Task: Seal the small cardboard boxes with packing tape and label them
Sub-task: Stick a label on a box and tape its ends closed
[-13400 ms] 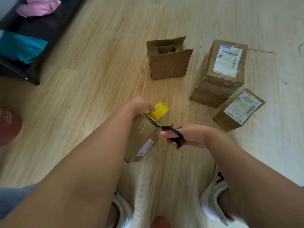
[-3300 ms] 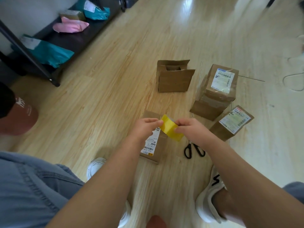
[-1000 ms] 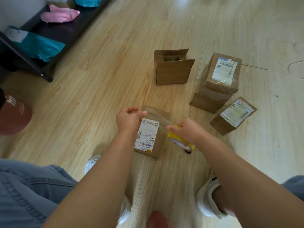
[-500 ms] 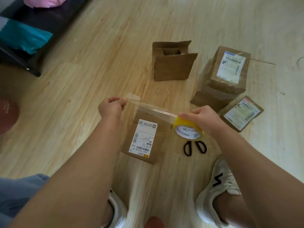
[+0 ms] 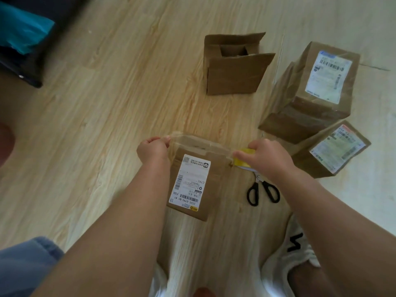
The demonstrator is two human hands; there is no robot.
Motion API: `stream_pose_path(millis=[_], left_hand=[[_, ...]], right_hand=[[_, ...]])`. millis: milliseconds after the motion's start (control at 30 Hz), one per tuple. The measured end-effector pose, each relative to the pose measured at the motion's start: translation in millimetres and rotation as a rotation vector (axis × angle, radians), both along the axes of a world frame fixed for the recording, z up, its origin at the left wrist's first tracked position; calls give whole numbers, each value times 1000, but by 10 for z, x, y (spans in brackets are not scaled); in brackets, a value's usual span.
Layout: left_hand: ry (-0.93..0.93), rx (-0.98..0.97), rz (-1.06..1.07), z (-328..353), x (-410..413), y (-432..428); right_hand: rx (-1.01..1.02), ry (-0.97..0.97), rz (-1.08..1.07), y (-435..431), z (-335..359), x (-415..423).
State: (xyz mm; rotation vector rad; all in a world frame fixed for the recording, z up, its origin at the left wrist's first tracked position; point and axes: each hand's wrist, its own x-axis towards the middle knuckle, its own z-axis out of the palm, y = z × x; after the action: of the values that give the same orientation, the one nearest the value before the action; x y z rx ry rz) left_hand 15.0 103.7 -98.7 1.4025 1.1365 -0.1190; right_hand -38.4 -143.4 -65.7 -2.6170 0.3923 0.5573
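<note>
A small cardboard box (image 5: 216,179) with a white shipping label (image 5: 190,182) lies on the wooden floor in front of me. My left hand (image 5: 152,150) pinches the free end of a clear tape strip (image 5: 199,143) at the box's far left corner. My right hand (image 5: 265,158) grips the yellow tape roll (image 5: 242,160) at the box's right side. The strip stretches between both hands across the box's far edge.
Black-handled scissors (image 5: 262,191) lie right of the box. An open box (image 5: 233,65) stands further away. Two taped, labelled boxes, one large (image 5: 310,91) and one small (image 5: 330,151), sit at the right. My white shoes (image 5: 293,254) are near the bottom. A dark shelf (image 5: 27,35) holds a teal bag.
Both hands have lowered the stretched tape strip from above the box down onto its far edge. The roll has moved down beside the box's right corner.
</note>
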Motion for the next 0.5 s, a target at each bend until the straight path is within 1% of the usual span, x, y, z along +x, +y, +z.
stream_pose_path(millis=[67, 133, 267, 400, 500], left_hand=[[17, 2, 8, -73, 7, 10], [57, -5, -27, -130, 11, 10], [228, -52, -118, -213, 60, 1], [328, -116, -249, -316, 141, -51], [338, -67, -367, -373, 177, -79]], right_hand=[[-1, 17, -12, 23, -45, -3], [6, 31, -27, 34, -65, -19], [-5, 58, -35, 88, -104, -11], [57, 74, -56, 123, -161, 6], [71, 95, -52, 117, -186, 23]])
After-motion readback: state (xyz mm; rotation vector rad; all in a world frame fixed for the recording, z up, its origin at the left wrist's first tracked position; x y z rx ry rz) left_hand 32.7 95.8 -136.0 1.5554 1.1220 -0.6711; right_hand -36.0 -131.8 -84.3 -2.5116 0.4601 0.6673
